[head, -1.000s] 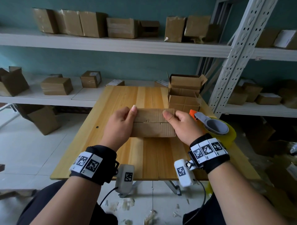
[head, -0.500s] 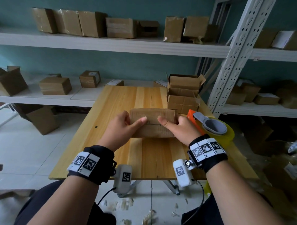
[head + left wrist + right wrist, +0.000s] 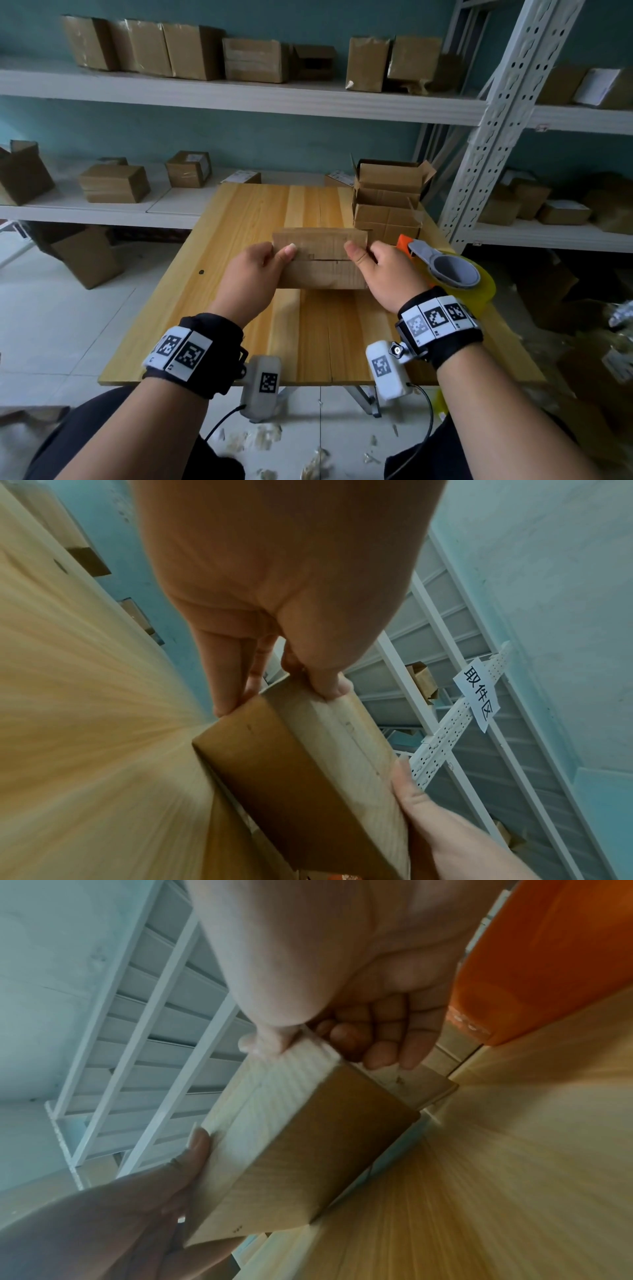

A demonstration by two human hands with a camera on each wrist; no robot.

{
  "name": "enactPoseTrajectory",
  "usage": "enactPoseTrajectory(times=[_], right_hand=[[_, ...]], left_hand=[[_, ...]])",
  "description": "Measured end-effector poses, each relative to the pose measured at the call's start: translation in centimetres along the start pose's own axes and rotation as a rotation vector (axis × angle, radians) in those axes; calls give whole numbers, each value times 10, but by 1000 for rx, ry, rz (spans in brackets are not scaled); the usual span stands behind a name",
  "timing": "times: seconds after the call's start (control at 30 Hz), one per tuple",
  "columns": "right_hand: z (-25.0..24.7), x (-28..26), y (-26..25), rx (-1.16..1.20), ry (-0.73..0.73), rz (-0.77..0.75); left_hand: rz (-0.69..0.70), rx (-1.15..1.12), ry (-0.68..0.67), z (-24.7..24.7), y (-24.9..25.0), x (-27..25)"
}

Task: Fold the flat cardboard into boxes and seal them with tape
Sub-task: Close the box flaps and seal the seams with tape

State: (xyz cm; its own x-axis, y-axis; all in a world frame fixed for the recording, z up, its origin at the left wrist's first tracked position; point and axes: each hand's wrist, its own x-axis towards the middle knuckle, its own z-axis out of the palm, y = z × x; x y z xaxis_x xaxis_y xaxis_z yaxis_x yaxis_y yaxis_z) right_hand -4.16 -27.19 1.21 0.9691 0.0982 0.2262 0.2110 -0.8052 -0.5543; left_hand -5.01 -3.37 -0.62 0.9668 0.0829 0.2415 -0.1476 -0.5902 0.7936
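Observation:
A small brown cardboard box (image 3: pixel 320 262) with its top flaps folded shut is held just above the wooden table (image 3: pixel 239 301), at its middle. My left hand (image 3: pixel 255 270) grips the box's left end, thumb on top near the flap seam. My right hand (image 3: pixel 376 274) grips the right end, thumb on the top flap. The left wrist view shows the box (image 3: pixel 308 772) with the thumb (image 3: pixel 329 680) on its upper edge. The right wrist view shows the box (image 3: pixel 294 1137) pinched between thumb and curled fingers (image 3: pixel 377 1047). An orange-handled tape dispenser (image 3: pixel 448 270) with a yellowish roll lies just right of my right hand.
Two open-topped cardboard boxes (image 3: pixel 388 202) stand stacked at the table's back right, just behind the held box. White shelves (image 3: pixel 239 99) with several boxes run along the teal wall. A perforated white upright (image 3: pixel 507 113) rises at the right. Scraps litter the floor (image 3: pixel 260 442).
Both hands have shifted the box slightly away from me and turned its top more toward the camera. My thumbs slid outward from the middle of the flaps toward the box's ends.

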Motion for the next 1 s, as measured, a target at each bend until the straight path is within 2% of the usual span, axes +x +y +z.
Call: enactPoseTrajectory(times=[0.13,0.2,0.27,0.3,0.4,0.5,0.63,0.87,1.0], right_hand=[[1,-1,2,127,18,-86],[1,-4,-1,206,19,-127],[2,-5,-2,257,48,-164],[2,-5,-2,269,63,-172],[6,-5,-1,260,85,-210],[10,-12,-10,157,91,-236],[14,-16,-16,151,137,-289],[12,-13,-16,146,166,-311],[8,-13,-20,195,106,-384]], left_hand=[[-50,-92,185,-1,-4,4],[-113,-148,213,-1,-7,6],[-162,-240,192,-1,-7,5],[-143,-254,189,-1,-6,4],[2,-262,194,-3,2,2],[77,-309,123,-1,4,1],[53,-408,93,0,6,0],[39,-505,135,-16,12,-2],[38,-663,95,-27,13,1]])
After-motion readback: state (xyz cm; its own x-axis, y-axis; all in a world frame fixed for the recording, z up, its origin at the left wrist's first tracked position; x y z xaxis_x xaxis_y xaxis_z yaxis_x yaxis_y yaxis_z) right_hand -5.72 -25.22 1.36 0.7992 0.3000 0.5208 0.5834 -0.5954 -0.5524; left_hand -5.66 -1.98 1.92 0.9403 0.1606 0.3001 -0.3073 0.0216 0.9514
